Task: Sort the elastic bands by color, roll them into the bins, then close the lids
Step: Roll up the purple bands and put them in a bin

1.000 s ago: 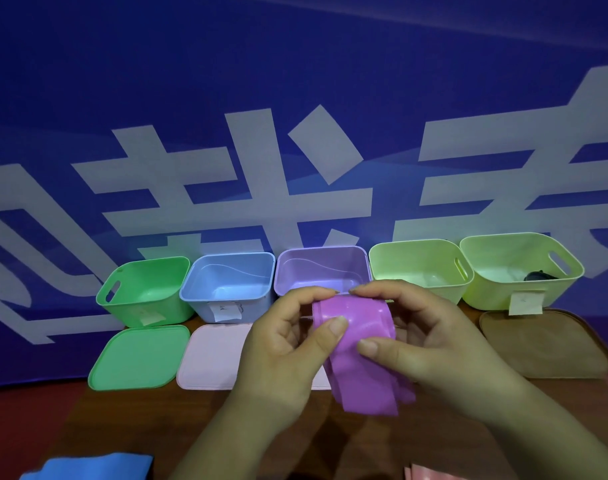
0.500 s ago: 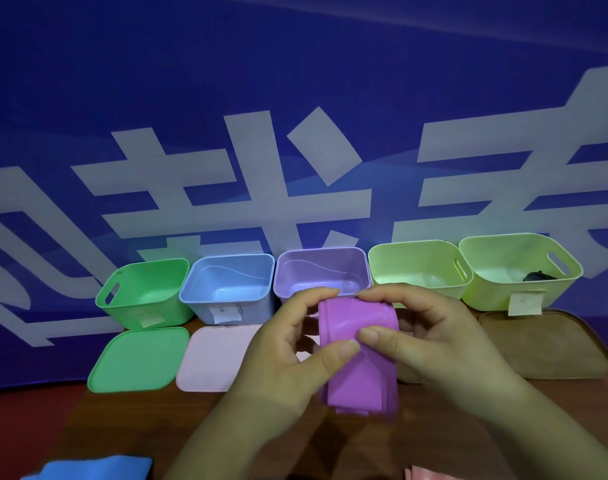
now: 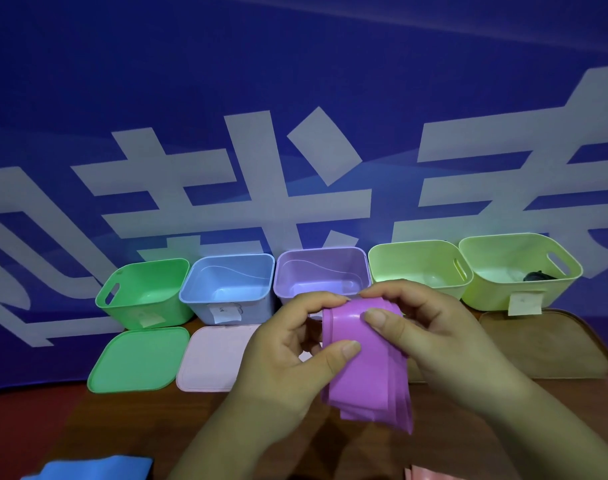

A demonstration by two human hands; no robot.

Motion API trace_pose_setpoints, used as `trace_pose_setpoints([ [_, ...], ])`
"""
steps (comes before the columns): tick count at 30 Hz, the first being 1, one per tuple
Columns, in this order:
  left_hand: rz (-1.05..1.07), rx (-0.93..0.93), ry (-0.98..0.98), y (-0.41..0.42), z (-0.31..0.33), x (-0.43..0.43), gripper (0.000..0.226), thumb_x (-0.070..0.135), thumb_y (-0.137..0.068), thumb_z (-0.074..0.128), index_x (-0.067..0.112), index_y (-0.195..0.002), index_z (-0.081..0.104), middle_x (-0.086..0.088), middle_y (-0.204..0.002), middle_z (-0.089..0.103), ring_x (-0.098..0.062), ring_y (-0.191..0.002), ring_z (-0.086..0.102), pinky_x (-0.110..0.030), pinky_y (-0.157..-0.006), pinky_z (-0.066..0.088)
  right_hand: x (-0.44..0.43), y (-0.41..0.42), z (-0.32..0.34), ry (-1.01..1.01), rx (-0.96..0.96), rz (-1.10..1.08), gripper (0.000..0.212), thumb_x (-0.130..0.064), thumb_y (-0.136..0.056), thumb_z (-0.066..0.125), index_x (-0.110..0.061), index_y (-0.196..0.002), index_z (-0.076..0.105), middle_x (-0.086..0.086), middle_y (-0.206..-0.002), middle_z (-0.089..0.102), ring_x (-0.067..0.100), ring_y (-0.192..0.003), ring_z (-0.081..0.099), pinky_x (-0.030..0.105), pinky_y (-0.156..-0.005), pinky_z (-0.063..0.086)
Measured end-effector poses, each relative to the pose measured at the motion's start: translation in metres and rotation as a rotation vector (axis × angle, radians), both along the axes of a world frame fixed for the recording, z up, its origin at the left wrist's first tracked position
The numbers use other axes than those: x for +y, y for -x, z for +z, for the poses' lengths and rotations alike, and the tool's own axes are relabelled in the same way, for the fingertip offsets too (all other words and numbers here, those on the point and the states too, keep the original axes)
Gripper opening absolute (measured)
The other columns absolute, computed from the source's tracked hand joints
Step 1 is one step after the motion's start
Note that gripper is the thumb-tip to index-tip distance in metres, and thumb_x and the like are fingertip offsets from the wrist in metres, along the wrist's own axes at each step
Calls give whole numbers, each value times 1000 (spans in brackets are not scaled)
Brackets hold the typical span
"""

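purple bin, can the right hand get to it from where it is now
Probably yes. The purple bin stands open just behind the right hand, with nothing between them. That hand and the left hand both pinch the purple band, so it would carry the band along.

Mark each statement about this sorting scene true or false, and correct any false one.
1. The left hand and the right hand both hold the purple band. True.
2. The green bin has its lid on. False: the green lid lies flat on the table in front of it.
3. The purple band lies inside the purple bin. False: the hands hold it in front of that bin.
4. The rightmost bin has a dark object in it. True.
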State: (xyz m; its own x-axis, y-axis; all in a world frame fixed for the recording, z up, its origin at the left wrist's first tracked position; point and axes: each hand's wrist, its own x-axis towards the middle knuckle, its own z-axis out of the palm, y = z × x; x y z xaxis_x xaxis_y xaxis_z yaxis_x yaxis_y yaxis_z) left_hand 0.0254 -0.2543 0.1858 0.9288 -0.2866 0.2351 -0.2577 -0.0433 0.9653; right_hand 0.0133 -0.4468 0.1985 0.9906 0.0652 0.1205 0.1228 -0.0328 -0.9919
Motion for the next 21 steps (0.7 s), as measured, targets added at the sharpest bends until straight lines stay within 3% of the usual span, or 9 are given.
trace_pose_setpoints([
  [3, 16, 35, 46, -1, -1, -3, 40, 31, -68, 80, 39, -105, 71, 5, -109, 74, -20, -99, 70, -32, -81, 59, 0, 0, -1, 40, -10, 3, 27, -34, -79, 78, -30, -105, 70, -7, -99, 72, 11, -89, 69, 21, -72, 54],
  [7, 63, 100, 122, -4, 0, -4, 39, 30, -66, 82, 37, -103, 73, 2, -106, 75, -17, -95, 72, -25, -75, 57, 0, 3, -3, -40, -46, 62, 38, -23, -73, 78, -34, -109, 69, -5, -112, 68, 15, -100, 68, 26, -79, 56],
  [11, 91, 116, 138, -5, -1, -4, 42, 38, -65, 79, 34, -106, 73, 0, -107, 75, -18, -97, 72, -24, -76, 57, 0, 3, -4, 7, -147, 103, 41, -14, -70, 81, -29, -107, 72, -2, -120, 63, 15, -113, 63, 22, -87, 53],
  [21, 106, 107, 98, -4, -1, -5, 35, 47, -69, 73, 36, -102, 72, 1, -102, 75, -17, -90, 72, -28, -75, 57, 3, 5, -5, 40, -145, 80, 38, -19, -73, 79, -34, -107, 69, -4, -116, 65, 13, -105, 65, 19, -83, 52],
])
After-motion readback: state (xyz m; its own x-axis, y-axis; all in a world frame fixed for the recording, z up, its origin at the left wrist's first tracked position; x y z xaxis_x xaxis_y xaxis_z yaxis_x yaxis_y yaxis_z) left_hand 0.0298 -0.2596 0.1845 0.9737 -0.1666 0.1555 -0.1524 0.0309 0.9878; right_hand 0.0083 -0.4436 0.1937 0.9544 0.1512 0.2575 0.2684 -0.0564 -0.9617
